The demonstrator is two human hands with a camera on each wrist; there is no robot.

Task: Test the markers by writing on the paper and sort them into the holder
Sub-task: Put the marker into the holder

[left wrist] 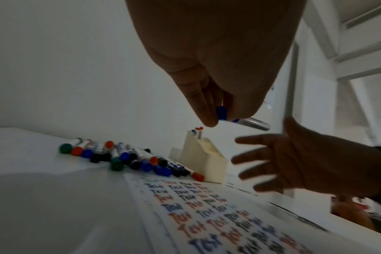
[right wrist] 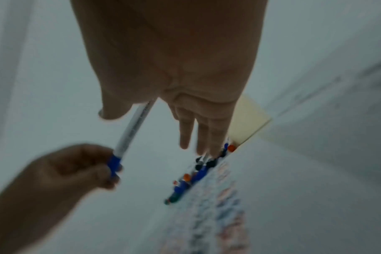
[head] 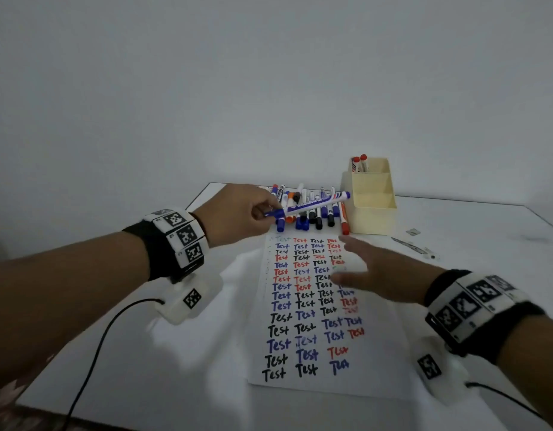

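Note:
My left hand (head: 247,213) pinches a blue marker (head: 315,204) by its capped end and holds it level above the pile of markers (head: 312,213). The same blue marker (left wrist: 250,122) pokes out from the left fingers (left wrist: 207,110), and shows as a pale barrel (right wrist: 130,130) in the right wrist view. My right hand (head: 368,275) hovers open, fingers spread, over the paper (head: 312,306) covered in rows of "Test". It touches nothing. The cream holder (head: 370,197) stands right of the pile, with two red-capped markers (head: 360,163) in its rear compartment.
The white table (head: 471,244) meets a plain wall at the back. A small flat scrap (head: 412,232) and a thin dark pen-like item (head: 411,247) lie right of the holder. Cables (head: 91,362) trail from both wrist cameras near the table's front edge.

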